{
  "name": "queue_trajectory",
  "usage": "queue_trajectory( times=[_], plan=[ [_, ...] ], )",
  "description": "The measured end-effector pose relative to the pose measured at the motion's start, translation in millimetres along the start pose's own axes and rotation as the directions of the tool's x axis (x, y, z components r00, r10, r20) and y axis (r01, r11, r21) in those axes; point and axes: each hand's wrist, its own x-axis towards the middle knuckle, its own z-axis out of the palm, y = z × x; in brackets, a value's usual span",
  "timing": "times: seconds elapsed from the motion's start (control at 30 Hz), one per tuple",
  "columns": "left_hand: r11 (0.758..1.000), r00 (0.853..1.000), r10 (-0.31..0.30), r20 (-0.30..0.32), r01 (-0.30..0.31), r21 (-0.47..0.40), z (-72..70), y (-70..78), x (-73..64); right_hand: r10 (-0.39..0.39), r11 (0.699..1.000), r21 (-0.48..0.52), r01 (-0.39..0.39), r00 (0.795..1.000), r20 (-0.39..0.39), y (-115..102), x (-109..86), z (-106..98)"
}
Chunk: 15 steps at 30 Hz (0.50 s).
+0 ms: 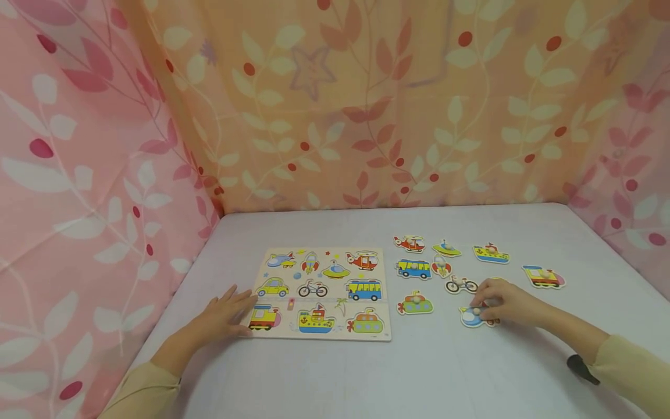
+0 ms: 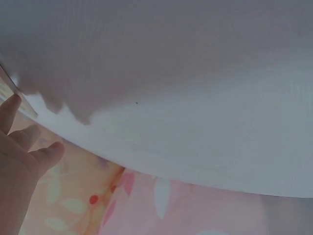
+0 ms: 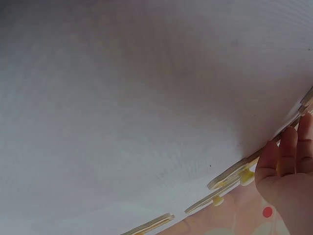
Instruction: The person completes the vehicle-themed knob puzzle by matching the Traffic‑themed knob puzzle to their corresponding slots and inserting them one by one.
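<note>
A wooden puzzle board (image 1: 340, 307) with pictures of vehicles lies on the table. My left hand (image 1: 225, 314) rests at the board's left edge with its fingers spread, touching it; the left wrist view shows those fingers (image 2: 50, 155) by the board's corner. My right hand (image 1: 505, 301) pinches the knobbed airplane puzzle piece (image 1: 469, 318) between thumb and fingers, partly covering it. Behind that hand a yellow piece (image 1: 499, 280) is mostly hidden. Close by lie the bicycle piece (image 1: 460, 284) and the submarine piece (image 1: 415, 304). In the right wrist view my fingers (image 3: 288, 152) hide what they hold.
Further pieces lie right of the board: helicopter (image 1: 410, 244), bus (image 1: 413, 269), rocket (image 1: 441, 266), flying saucer (image 1: 446, 248), ship (image 1: 491, 253) and train (image 1: 544, 277). A dark object (image 1: 582, 369) sits below the right forearm. Patterned curtains (image 1: 366, 105) surround the white table (image 1: 335, 378).
</note>
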Motion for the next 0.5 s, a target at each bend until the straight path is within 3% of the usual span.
queue_trajectory(
  times=[0.5],
  plan=[
    [0.999,1.0,-0.005,0.011,0.004,0.045,-0.8,-3.4,-1.6,0.107,0.994,-0.009,-0.107,0.994,0.0,-7.8,3.5,-0.4]
  ],
)
